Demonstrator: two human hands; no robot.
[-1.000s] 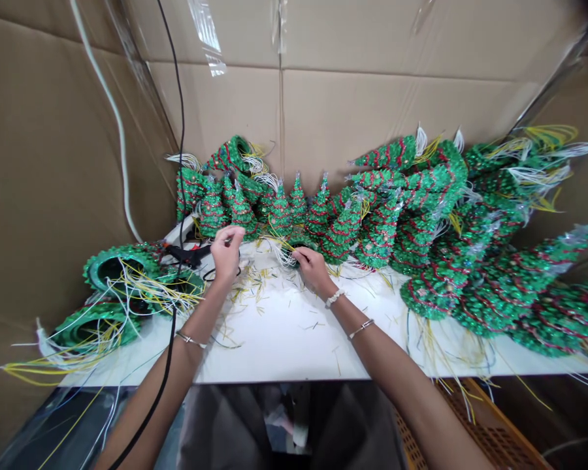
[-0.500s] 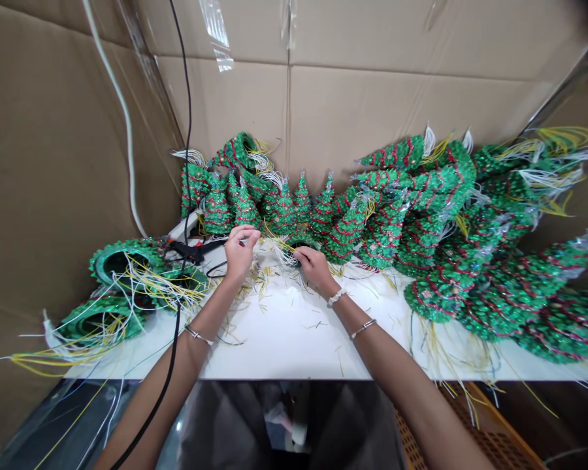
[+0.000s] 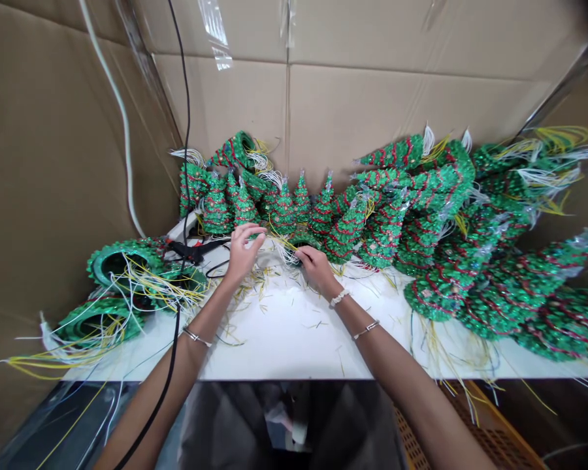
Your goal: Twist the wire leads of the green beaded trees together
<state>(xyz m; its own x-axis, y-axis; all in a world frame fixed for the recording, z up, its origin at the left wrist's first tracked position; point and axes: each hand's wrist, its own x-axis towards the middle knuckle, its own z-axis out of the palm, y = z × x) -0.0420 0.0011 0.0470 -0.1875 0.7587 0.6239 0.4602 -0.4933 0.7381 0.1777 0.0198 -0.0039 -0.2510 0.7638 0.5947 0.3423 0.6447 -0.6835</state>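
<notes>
My right hand (image 3: 315,266) pinches thin yellow wires (image 3: 285,242) at the mouth of a small green tinsel Christmas tree (image 3: 302,237), which lies with its open base toward me. White wires (image 3: 288,254) hang from the same opening. My left hand (image 3: 245,251) is raised just left of the wires, its thumb and fingertips brought close together. Whatever is between those fingertips is too small to make out. Short yellow and dark wire clippings (image 3: 262,281) are strewn under and between both hands on the white table (image 3: 284,346).
Small trees (image 3: 216,209) with red garlands stand along the cardboard wall (image 3: 396,104). Larger trees (image 3: 509,281) pile up at right, wires trailing over the edge. Hollow tree bases (image 3: 122,261) lie at left beside a black glue gun (image 3: 196,250). A black cable (image 3: 186,98) hangs across my left arm.
My left hand has shifted slightly right, and its fingers have lifted and opened a little from the thumb. My right hand stays almost in place at the yellow wires.
</notes>
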